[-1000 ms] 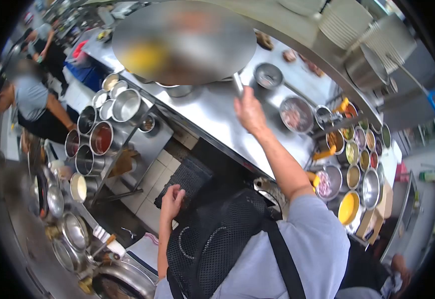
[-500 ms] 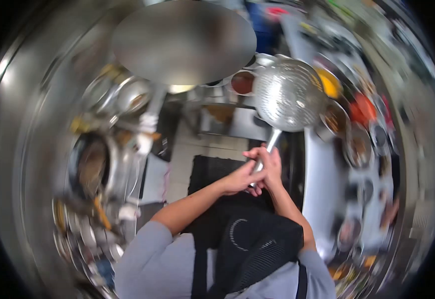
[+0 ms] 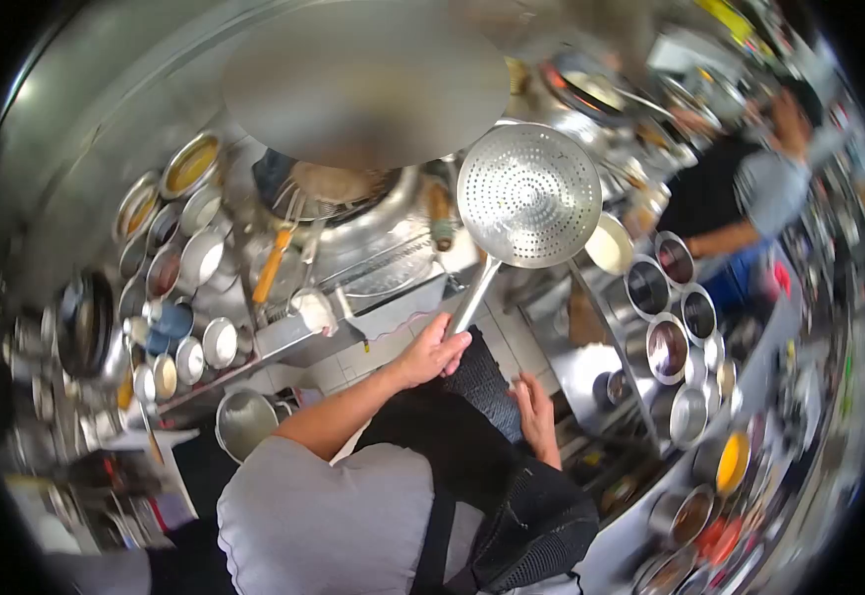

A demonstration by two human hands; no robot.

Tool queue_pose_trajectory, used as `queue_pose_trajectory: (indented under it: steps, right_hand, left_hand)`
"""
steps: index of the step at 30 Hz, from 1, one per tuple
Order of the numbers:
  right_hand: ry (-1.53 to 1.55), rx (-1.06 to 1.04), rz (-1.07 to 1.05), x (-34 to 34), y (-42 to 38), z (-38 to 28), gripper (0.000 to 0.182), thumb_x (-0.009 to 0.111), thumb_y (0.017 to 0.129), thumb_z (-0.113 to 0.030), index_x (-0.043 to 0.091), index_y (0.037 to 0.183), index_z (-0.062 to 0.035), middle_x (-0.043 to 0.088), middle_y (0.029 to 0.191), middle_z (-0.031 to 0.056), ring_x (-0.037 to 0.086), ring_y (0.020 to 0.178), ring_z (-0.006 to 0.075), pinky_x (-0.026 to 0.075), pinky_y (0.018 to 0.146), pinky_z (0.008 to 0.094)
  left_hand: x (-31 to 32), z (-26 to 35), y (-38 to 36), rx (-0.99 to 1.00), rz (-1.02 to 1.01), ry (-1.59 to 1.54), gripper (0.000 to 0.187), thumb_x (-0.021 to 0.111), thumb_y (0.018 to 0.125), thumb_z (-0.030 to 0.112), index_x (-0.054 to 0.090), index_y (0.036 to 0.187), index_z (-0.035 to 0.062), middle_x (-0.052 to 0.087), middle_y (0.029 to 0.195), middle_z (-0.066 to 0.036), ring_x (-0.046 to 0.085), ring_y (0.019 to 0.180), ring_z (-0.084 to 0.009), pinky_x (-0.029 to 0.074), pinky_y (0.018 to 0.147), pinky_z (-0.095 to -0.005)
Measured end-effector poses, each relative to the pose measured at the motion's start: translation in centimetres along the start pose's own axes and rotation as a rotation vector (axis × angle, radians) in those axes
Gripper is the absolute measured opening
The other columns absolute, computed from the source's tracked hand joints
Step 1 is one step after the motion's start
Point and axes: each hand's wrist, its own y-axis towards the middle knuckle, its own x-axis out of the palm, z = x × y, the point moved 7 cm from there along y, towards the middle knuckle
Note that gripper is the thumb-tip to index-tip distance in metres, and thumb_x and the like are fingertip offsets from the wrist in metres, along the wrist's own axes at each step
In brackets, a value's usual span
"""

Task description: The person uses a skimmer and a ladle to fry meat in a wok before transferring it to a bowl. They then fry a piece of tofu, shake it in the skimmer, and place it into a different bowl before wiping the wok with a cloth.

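Note:
My left hand (image 3: 432, 355) is wrapped round the handle of a large metal skimmer (image 3: 529, 193). Its round, perforated bowl points up and away from me, over the gap in front of the stove. My right hand (image 3: 534, 412) hangs apart from the handle, lower and to the right, with its fingers loosely extended and nothing in it. Beyond the skimmer, to the left, a wok (image 3: 338, 198) sits on the stove, partly hidden by a blurred oval patch. An orange-handled utensil (image 3: 274, 266) leans by the wok.
Several metal bowls (image 3: 201, 256) of ingredients stand at left, near a large pot (image 3: 246, 421). At right, round containers (image 3: 667, 347) line a steel counter. A co-worker (image 3: 740, 188) in a dark apron stands at the upper right beside another pan (image 3: 591, 91).
My view has swung left toward the stove. Both hands were together at the skimmer's handle; my right hand has let go and moved down and right, while my left keeps hold.

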Motion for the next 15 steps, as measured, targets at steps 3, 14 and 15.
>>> queue_pose_trajectory:
  steps: [3, 14, 15]
  right_hand:
    - [0.134, 0.278, 0.058, 0.0, -1.2, 7.2, 0.041, 0.051, 0.099, -0.031, 0.054, 0.122, 0.0038, 0.066, 0.099, 0.0114, 0.064, 0.084, 0.0163, 0.05, 0.072, 0.0295]
    - [-0.141, 0.44, -0.126, -0.5, 12.1, 13.2, 0.042, 0.053, 0.097, -0.037, 0.057, 0.114, 0.0017, 0.065, 0.092, 0.0103, 0.066, 0.076, 0.0182, 0.051, 0.065, 0.029]
    - [-0.058, 0.437, -0.126, -0.6, 14.6, 13.4, 0.041, 0.053, 0.097, -0.038, 0.057, 0.112, 0.0006, 0.065, 0.092, 0.0099, 0.067, 0.074, 0.0181, 0.051, 0.063, 0.0282]
  left_hand:
    - [-7.6, 1.7, 0.7, 0.027, 0.218, 0.045, 0.028, 0.054, 0.097, 0.024, 0.041, 0.114, 0.0057, 0.049, 0.068, 0.001, 0.046, 0.05, -0.0059, 0.038, 0.044, -0.0215]
    - [-32.5, 5.4, -14.6, -0.042, 1.059, 0.424, 0.035, 0.059, 0.094, 0.032, 0.045, 0.103, 0.0014, 0.049, 0.059, -0.001, 0.047, 0.047, -0.0095, 0.037, 0.042, -0.0264]
    - [-33.3, 4.8, -16.0, -0.053, 1.085, 0.423, 0.035, 0.059, 0.094, 0.032, 0.045, 0.103, 0.0014, 0.049, 0.059, -0.001, 0.047, 0.047, -0.0095, 0.037, 0.042, -0.0264]
